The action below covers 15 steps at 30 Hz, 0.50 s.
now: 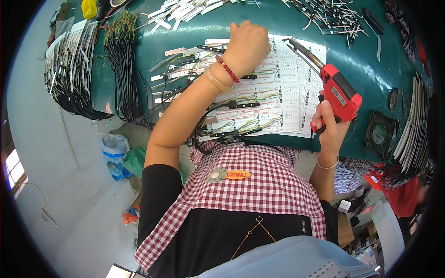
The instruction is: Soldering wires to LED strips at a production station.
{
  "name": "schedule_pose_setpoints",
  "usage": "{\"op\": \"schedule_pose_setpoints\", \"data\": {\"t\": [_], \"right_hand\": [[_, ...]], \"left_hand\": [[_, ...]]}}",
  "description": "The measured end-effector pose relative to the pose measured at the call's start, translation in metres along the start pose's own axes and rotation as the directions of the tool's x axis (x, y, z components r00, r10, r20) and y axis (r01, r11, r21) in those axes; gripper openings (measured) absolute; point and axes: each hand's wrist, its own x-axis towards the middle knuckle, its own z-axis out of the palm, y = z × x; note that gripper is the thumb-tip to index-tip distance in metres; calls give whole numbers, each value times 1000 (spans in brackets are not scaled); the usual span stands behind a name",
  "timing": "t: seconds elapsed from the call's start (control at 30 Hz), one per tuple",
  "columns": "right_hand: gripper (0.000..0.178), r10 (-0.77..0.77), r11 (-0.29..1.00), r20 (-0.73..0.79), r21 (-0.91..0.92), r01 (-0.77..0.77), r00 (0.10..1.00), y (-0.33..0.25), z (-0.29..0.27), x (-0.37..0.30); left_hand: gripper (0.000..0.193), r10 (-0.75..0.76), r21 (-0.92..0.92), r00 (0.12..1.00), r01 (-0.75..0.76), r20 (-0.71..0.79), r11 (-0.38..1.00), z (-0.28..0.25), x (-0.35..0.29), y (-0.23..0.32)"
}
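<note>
My right hand (330, 125) is wrapped round the grip of a red and black soldering gun (343, 95). Its metal tip points up and left, over the right part of the white printed circuit board sheets (289, 99). Above the upper left part of these sheets, my left hand (248, 44) is closed with its back toward me. Its curled fingers are mostly hidden, and what they hold cannot be made out. Small black connector strips (244, 105) with thin coloured wires lie along the left of the sheets, some beneath my left forearm.
Bundles of black cables (123, 69) and white strips (74, 60) hang over the table's left side. Loose white strips (194, 11) and black strips (331, 18) lie at the back. A black fan (381, 132) and grey sleeved wires (412, 127) are at the right.
</note>
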Motion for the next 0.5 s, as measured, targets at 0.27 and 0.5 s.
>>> {"op": "schedule_pose_setpoints", "data": {"t": [0.27,0.5], "right_hand": [[25,-23,996,-73,89,30,997,-2,-13,-9],[25,-89,981,-138,161,111,986,-2,-29,-16]], "left_hand": [[43,-36,36,999,37,-4,999,-28,-15,-11],[90,-56,302,989,13,134,953,-35,-50,22]]}}
